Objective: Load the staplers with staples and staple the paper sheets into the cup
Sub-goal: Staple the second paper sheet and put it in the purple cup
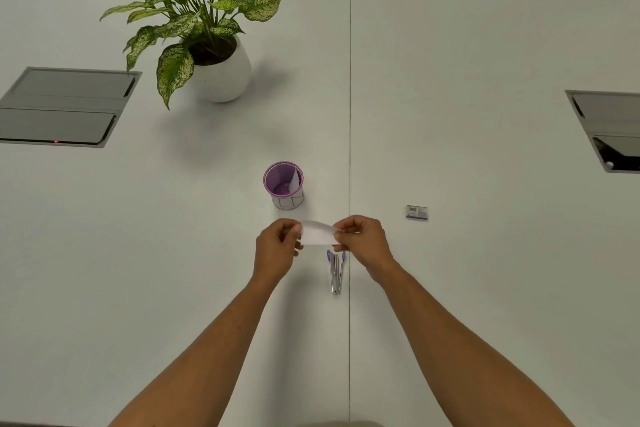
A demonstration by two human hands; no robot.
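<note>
Both hands are raised just above the white table (450, 114), pinching a small white paper slip (317, 233) between them. The left hand (275, 250) grips the slip's left end with curled fingertips, and the right hand (363, 241) grips its right end the same way. The slip's long axis runs left to right across the view, and it bows slightly upward in the middle.

Directly below the slip, a slim silver stapler with blue trim (336, 270) lies on the table just left of the seam between the two tabletop halves. Its long axis runs toward and away from the person, with the blue end pointing away, partly hidden under the right hand.

A small round purple-lined cup (284, 185) stands upright just beyond the hands, with a white paper piece leaning against its inner right wall. A small grey staple box (417, 212) lies to the right, well apart from the hands. A potted green plant in a white pot (207, 45) stands farther back on the left.
</note>
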